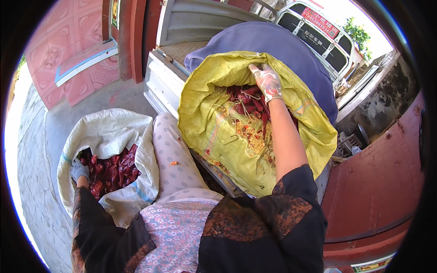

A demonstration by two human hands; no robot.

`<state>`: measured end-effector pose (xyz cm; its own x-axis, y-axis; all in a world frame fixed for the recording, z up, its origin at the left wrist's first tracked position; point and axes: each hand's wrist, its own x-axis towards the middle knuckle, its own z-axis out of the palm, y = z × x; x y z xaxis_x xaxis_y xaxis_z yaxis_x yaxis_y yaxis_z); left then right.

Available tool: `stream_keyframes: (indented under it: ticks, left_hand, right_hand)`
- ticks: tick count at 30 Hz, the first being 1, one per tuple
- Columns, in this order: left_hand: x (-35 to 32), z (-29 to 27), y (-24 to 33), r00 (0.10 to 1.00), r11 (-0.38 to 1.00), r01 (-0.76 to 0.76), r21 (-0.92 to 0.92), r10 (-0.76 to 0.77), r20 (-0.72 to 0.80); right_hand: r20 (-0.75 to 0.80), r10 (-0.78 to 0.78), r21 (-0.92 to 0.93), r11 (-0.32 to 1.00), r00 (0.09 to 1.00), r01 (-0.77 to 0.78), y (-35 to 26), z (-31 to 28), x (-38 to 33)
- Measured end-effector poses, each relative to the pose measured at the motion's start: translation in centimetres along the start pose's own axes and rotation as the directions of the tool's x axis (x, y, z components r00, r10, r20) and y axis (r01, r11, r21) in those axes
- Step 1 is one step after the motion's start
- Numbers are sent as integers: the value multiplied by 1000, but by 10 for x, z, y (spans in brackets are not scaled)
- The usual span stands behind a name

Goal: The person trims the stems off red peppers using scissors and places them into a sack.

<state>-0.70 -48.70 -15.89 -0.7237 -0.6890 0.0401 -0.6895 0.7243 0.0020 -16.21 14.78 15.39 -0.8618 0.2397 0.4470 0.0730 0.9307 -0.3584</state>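
Note:
A white woven sack (107,120) stands at the left, its mouth rolled open over glossy dried red chilies (116,170). My left hand (80,171), in a grey glove, reaches inside its left edge beside the chilies; its fingers are too small and partly hidden to read. In front of me to the right, a large yellow woven sack (218,154) lies tilted open. It holds dark red chilies (248,100), loose stems and many pale yellow seeds (257,139). My right hand (266,82), in a patterned glove, closes on the yellow sack's far inner edge.
Behind the yellow sack is a bulging blue-purple cloth bundle (255,38) on a white truck bed (164,82). Another white vehicle (314,34) is farther back. Pink tiled wall (73,41) rises at the left, a red metal panel (368,182) at the right. Chili bits lie on my patterned trouser leg (175,145).

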Motion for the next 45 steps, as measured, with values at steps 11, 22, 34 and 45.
stream_keyframes:
  ticks: [11, 22, 34, 45]
  left_hand:
    - [-34, 60, 12, 985, 958, -170, -232, 167, -36]
    - [24, 62, -26, 987, 993, 109, -53, -102, 124]
    - [35, 77, -37, 933, 855, 282, -435, -138, 333]
    - [27, 46, -41, 937, 995, -87, -55, 100, 335]
  right_hand:
    - [138, -385, -319, 855, 913, 409, 63, 40, -43]
    - [452, -172, -419, 826, 875, 378, 24, 53, -38]
    - [498, -108, -528, 749, 860, 400, 81, -11, -78]
    - [309, -396, -205, 860, 864, 468, 123, -42, -117]
